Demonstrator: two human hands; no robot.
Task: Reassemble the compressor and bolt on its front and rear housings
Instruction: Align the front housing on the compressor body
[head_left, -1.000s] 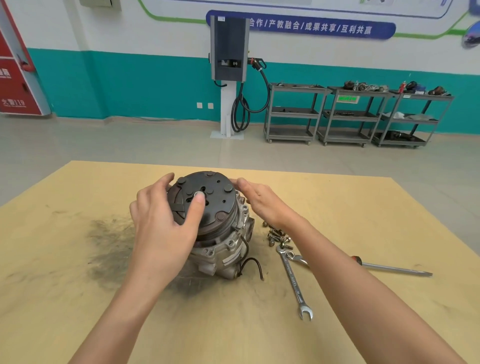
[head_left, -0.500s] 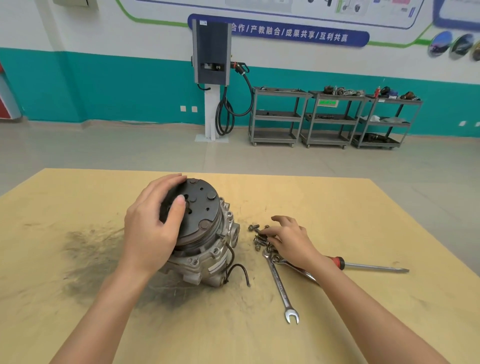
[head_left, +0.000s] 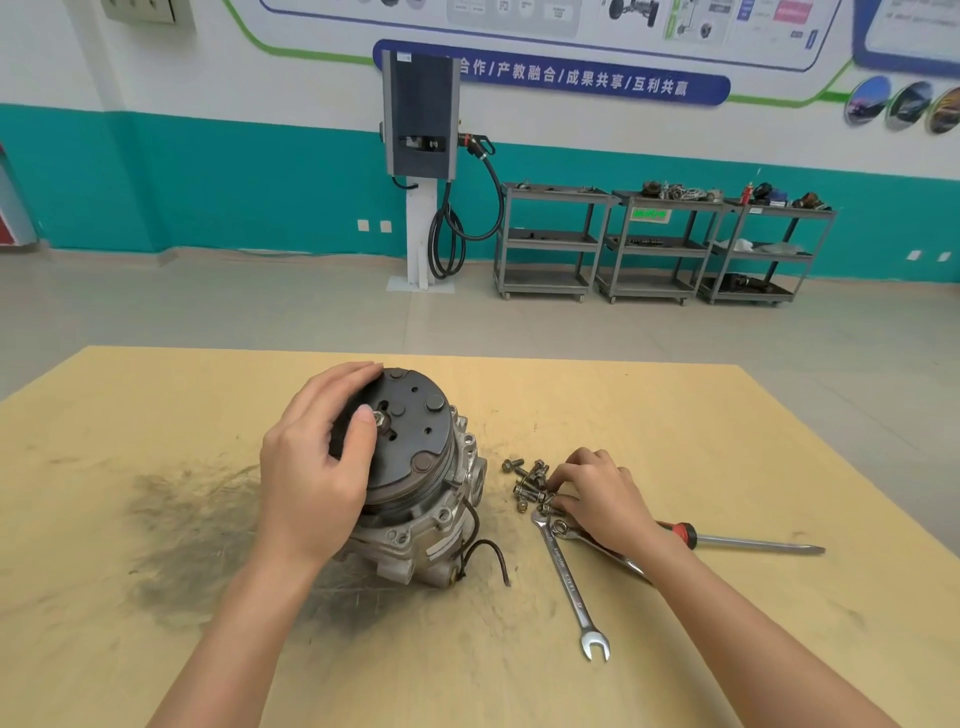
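Note:
The compressor (head_left: 436, 525) stands tilted on the yellow table (head_left: 727, 441), its dark clutch plate (head_left: 415, 431) facing up and toward me. My left hand (head_left: 317, 467) grips the clutch plate's left rim, thumb near the centre nut. To the right lies a small pile of bolts (head_left: 524, 480). My right hand (head_left: 597, 499) rests on the pile's near edge, fingertips pinched on a bolt there.
Two spanners (head_left: 571, 582) lie crossed right of the compressor, one partly under my right wrist. A red-handled screwdriver (head_left: 748, 543) lies further right. A dark greasy smear (head_left: 192, 519) marks the table on the left. A black wire (head_left: 488, 556) trails from the compressor.
My right hand left the compressor's right side and went down to the bolt pile, where its fingers have now closed. My left hand stayed on the clutch plate.

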